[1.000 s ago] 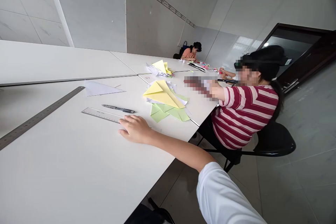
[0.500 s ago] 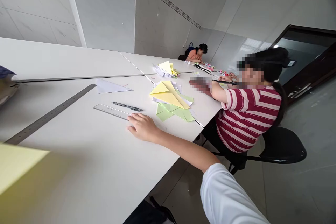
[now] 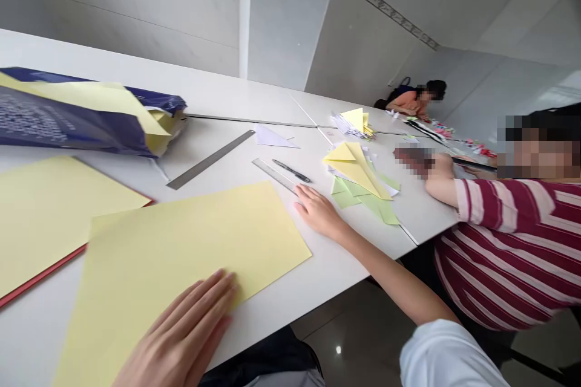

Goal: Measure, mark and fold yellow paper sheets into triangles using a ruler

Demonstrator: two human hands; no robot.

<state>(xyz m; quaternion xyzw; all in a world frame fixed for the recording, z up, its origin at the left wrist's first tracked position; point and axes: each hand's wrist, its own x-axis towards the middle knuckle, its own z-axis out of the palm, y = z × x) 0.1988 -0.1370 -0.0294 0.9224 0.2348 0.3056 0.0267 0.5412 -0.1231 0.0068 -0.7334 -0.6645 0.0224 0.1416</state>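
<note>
My left hand (image 3: 190, 326) lies flat, fingers stretched out, on a sheet of yellow paper (image 3: 190, 236) spread at the near edge of the table. Farther right, my right hand (image 3: 320, 211) rests at the near end of a clear plastic ruler (image 3: 272, 173). Its fingertips cover that end, and the thumb is apart from the fingers. Just beyond the ruler lies a black pen (image 3: 290, 170). Right of this hand is a pile of folded yellow and green paper (image 3: 358, 172).
At left, more yellow paper (image 3: 54, 211) lies on a red-edged board, with an opened purple paper pack (image 3: 86, 121) behind. A metal ruler (image 3: 213, 159) and a pale folded sheet (image 3: 275, 136) lie mid-table. A person in a striped shirt (image 3: 508, 242) sits right; another person (image 3: 408, 100) sits farther back.
The view has swung left, bringing my left hand, the yellow sheet and the purple pack into sight. My right hand stays at the end of the clear ruler.
</note>
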